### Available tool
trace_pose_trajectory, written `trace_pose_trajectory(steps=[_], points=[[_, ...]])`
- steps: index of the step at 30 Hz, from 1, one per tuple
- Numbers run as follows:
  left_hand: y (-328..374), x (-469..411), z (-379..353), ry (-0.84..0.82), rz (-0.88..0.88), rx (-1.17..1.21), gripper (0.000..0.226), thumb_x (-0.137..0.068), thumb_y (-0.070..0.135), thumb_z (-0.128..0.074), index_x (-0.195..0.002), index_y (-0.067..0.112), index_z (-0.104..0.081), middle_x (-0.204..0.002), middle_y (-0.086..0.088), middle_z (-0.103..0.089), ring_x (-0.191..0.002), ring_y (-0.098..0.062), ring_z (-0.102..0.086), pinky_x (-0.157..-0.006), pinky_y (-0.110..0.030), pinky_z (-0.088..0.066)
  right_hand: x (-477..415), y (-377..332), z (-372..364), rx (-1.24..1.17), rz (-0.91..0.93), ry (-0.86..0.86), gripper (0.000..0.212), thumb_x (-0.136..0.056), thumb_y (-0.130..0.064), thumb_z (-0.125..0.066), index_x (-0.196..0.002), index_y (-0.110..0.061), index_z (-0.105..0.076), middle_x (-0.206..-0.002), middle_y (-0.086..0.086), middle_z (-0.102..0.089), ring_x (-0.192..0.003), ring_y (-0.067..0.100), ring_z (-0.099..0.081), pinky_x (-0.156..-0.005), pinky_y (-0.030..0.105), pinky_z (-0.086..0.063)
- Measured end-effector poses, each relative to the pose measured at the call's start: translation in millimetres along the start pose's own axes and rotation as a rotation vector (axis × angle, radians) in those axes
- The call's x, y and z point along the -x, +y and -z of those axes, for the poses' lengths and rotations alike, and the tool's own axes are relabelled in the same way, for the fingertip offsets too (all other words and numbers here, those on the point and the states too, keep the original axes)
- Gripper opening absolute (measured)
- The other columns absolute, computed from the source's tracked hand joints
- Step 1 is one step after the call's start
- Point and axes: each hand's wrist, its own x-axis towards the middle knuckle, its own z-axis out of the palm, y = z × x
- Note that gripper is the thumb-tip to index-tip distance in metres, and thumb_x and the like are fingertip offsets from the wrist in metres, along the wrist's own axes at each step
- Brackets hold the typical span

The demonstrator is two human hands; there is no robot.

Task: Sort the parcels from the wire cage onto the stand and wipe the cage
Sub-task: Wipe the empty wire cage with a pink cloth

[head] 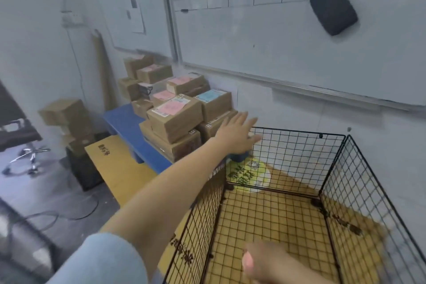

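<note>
A black wire cage (297, 145) stands open-topped at the lower right, with only yellow cardboard showing through its floor. Several brown cardboard parcels (175, 117) with pink and blue labels are stacked on the blue stand (124, 120) against the wall. My left hand (237, 134) stretches forward with straight fingers, hovering between the parcel stack and the cage's far left corner, holding nothing. My right hand (260, 260) is blurred at the bottom edge over the cage's near side; its fingers look loosely curled, and I see nothing in it.
A whiteboard (276, 41) with a dark eraser (333, 7) hangs above. Flattened yellow cardboard (119, 168) lies on the floor beside the stand. More boxes (66, 113) and a chair base (27, 157) sit at the left. Cables cross the floor.
</note>
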Motion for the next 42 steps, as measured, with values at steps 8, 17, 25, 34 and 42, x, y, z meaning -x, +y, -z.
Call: trace_pose_trajectory(steps=[8,17,25,34,42], points=[[-40,11,-27,-0.297,0.327,0.308,0.079,-0.099,0.052,-0.025,-0.149,0.007,0.015,-0.157,-0.010,0.022,-0.147,-0.027,0.005,-0.118,-0.040,-0.004,-35,8,88,-0.131,-0.019,0.460,0.037,-0.088,-0.040,-0.053,-0.119,-0.020,-0.053,-0.100,-0.003,-0.065,-0.076,0.012,-0.065,-0.065,0.031,-0.058],[-38,24,-45,-0.116,0.349,0.491,0.070,-0.102,0.044,-0.025,-0.151,0.004,0.008,-0.160,-0.013,0.004,-0.147,-0.021,-0.001,-0.116,-0.029,-0.005,-73,-15,147,-0.684,0.066,0.824,0.034,-0.090,-0.043,-0.051,-0.114,-0.020,-0.054,-0.100,-0.005,-0.062,-0.090,0.016,-0.060,-0.079,0.035,-0.051],[-37,24,-47,-0.061,0.498,0.739,0.066,-0.101,0.051,-0.018,-0.154,0.015,-0.005,-0.155,-0.017,-0.025,-0.140,-0.030,-0.030,-0.111,-0.031,-0.023,-114,-54,164,-1.415,0.262,0.877,0.018,-0.088,-0.034,-0.059,-0.106,-0.031,-0.058,-0.103,-0.009,-0.064,-0.098,0.013,-0.062,-0.092,0.039,-0.051],[-40,23,-48,-0.062,0.446,0.777,0.071,-0.099,0.055,-0.020,-0.153,0.010,-0.008,-0.159,-0.005,-0.017,-0.145,-0.019,-0.020,-0.109,-0.025,-0.017,-136,-73,131,-1.505,0.341,0.877,0.043,-0.086,-0.060,-0.056,-0.119,-0.032,-0.056,-0.112,0.005,-0.067,-0.104,0.018,-0.066,-0.092,0.044,-0.053],[-32,30,-38,-0.116,0.449,0.686,0.071,-0.099,0.055,-0.016,-0.153,0.014,0.006,-0.146,-0.004,-0.043,-0.136,-0.016,-0.032,-0.099,-0.022,-0.022,-167,-62,83,-1.361,0.044,0.871,0.030,-0.098,-0.042,-0.041,-0.084,-0.019,-0.052,-0.067,-0.002,-0.052,-0.059,0.011,-0.053,-0.059,0.030,-0.045]])
